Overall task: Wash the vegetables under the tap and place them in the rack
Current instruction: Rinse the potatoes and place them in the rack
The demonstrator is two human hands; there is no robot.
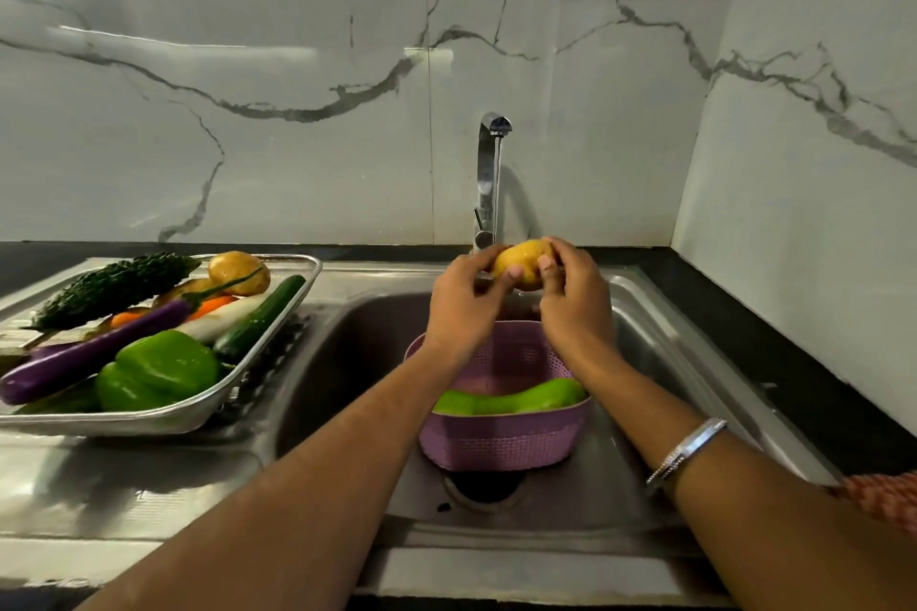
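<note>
Under the chrome tap [489, 179], the left hand [464, 298] and right hand [575, 298] clamp their fingers around a yellow-brown potato [521, 263], holding it above the purple perforated plastic basket [501, 437] so rinse water likely drains into the steel sink [357, 362].

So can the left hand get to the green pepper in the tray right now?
Probably not yet. The left hand is busy holding the potato with the right hand. The green pepper lies uncovered in the tray though.
</note>
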